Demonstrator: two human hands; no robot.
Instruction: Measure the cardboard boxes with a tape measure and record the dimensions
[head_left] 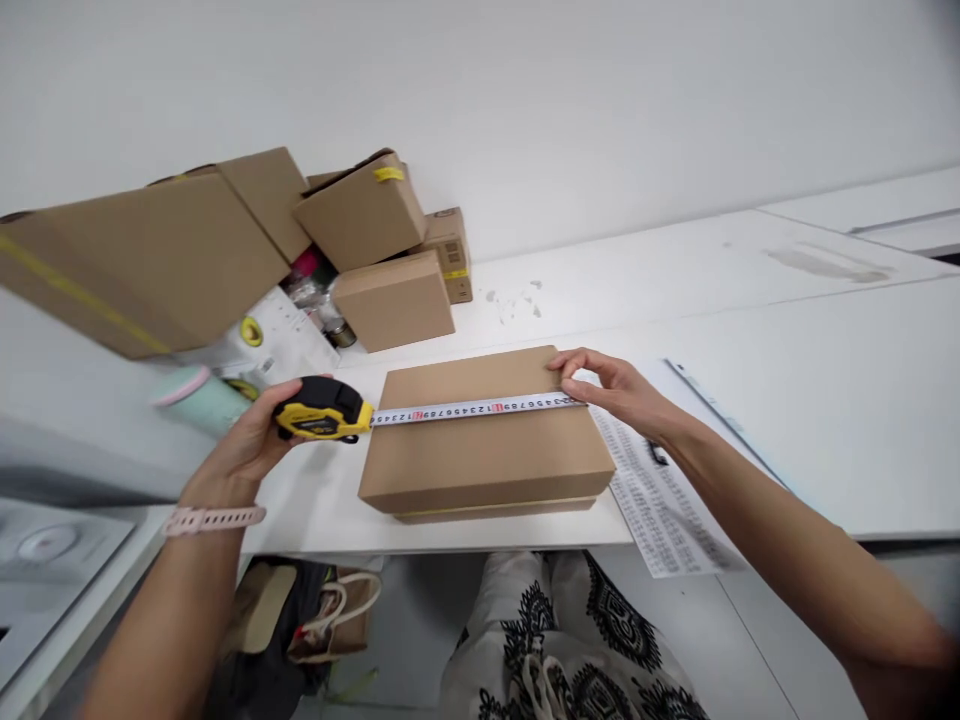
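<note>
A closed brown cardboard box (pixel 480 455) lies on the white table in front of me. My left hand (pixel 259 430) grips the black and yellow case of a tape measure (pixel 321 410), just off the box's left edge. From the case, the white blade runs across the box's top to its right edge. At that end my right hand (pixel 604 385) pinches the blade's tip between thumb and finger, its fingertips touching the box's far right corner.
Several cardboard boxes (pixel 394 300) are piled at the back left against the wall. Beside them stands a mint-green tumbler (pixel 199 400). Printed sheets (pixel 667 500) lie right of the box, overhanging the table's front edge. Bags (pixel 337 615) sit below the table.
</note>
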